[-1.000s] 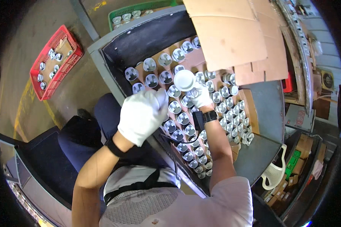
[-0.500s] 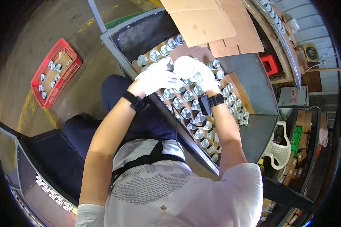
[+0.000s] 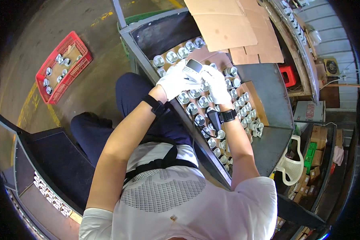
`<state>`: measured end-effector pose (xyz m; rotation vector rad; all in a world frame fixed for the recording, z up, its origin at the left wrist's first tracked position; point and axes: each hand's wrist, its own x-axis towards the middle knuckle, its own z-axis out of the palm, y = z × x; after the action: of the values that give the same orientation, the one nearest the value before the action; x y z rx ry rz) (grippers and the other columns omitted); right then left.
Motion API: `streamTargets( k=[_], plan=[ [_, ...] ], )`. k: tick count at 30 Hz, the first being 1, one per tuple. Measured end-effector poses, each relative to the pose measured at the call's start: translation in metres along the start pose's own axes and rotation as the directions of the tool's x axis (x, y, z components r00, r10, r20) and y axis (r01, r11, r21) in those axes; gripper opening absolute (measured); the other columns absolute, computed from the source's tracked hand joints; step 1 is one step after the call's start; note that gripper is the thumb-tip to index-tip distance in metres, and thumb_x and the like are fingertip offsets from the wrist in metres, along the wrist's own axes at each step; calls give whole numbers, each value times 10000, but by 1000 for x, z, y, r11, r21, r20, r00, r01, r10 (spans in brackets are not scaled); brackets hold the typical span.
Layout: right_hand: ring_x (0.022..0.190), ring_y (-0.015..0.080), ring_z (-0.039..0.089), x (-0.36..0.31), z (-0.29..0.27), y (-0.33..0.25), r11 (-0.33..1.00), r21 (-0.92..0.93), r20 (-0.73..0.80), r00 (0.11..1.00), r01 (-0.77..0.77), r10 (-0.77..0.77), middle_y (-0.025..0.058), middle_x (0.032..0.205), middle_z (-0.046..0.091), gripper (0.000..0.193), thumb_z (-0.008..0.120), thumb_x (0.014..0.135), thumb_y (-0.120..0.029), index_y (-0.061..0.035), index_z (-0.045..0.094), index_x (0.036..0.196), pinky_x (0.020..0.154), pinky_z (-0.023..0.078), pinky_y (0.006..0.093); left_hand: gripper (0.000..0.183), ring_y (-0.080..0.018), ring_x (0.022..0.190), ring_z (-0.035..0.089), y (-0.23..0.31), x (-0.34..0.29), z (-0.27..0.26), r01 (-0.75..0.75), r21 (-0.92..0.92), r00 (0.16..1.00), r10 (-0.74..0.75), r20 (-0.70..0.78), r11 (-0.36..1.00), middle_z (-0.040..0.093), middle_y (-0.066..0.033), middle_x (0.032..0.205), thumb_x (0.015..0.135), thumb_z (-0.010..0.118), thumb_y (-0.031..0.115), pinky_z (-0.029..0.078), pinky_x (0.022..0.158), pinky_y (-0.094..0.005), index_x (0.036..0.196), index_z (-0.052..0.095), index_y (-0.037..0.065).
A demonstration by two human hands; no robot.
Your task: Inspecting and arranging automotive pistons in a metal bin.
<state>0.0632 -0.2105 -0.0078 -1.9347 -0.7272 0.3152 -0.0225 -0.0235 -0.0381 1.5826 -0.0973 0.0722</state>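
Note:
Between my two gloved hands is a silvery piston [image 3: 194,66], tilted so that its darker round face and grooved side show. My left hand [image 3: 174,82], in a white glove, is closed around its left side. The fingers of my right hand [image 3: 215,84], gloved too, press on its right side; the fingertips are partly hidden. Below both hands, many similar pistons [image 3: 192,108] stand in rows on brown cardboard on a dark metal workbench [image 3: 264,86].
Smaller silvery parts [image 3: 250,116] cluster at the bench's right. Flattened cardboard [image 3: 228,30] lies across the far side. On the floor at left is a red crate [image 3: 64,66] with several pistons. A pale plastic chair [image 3: 291,166] stands at right, and a dark bench [image 3: 56,160] at lower left.
The piston has turned in my hands: its bright round face showed before, now a darker face and grooved side. The whole view has shifted slightly, moving the bench contents rightward.

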Motion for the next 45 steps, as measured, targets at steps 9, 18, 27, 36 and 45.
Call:
streamTargets(
  k=[9,18,27,36,45],
  plan=[
    [890,208,648,-2,1,-26,994,-66,35,996,82,-80,100,1007,696,220,593,915,-124,-27,684,1091,809,518,317,958,-284,1077,632,-9,4,2,-8,38,999,10,-43,999,598,-176,1256,703,840,138,548,874,-368,1496,323,-7],
    [1018,264,620,-6,-30,-16,848,-354,274,911,395,-310,117,1091,653,252,588,887,-94,-80,692,1116,886,503,354,867,-280,1200,561,-1,13,-1,356,-933,923,-174,343,47,542,-128,1334,764,832,157,492,1015,-410,1474,350,30],
    [945,119,605,9,-13,-45,962,132,136,966,-239,221,57,1037,686,306,557,988,-208,-6,682,1182,841,481,276,1047,-247,1266,494,7,1,3,9,-106,992,5,129,994,472,-159,1395,635,912,76,504,1010,-390,1493,314,20],
    [655,65,550,10,-38,-35,888,246,-39,912,-388,409,-2,731,650,325,607,970,-345,-52,729,898,582,408,217,572,-277,1209,553,-8,9,2,40,-607,988,61,144,794,534,-138,1330,884,700,198,507,990,-445,1370,447,34],
    [861,132,630,0,-50,-21,975,-132,29,982,-179,184,86,968,697,314,524,1001,-229,-21,666,1189,751,499,278,417,-333,1184,569,14,0,-1,115,-725,988,-6,151,679,531,-142,1297,965,593,151,510,984,-552,1330,405,82]
  ],
)
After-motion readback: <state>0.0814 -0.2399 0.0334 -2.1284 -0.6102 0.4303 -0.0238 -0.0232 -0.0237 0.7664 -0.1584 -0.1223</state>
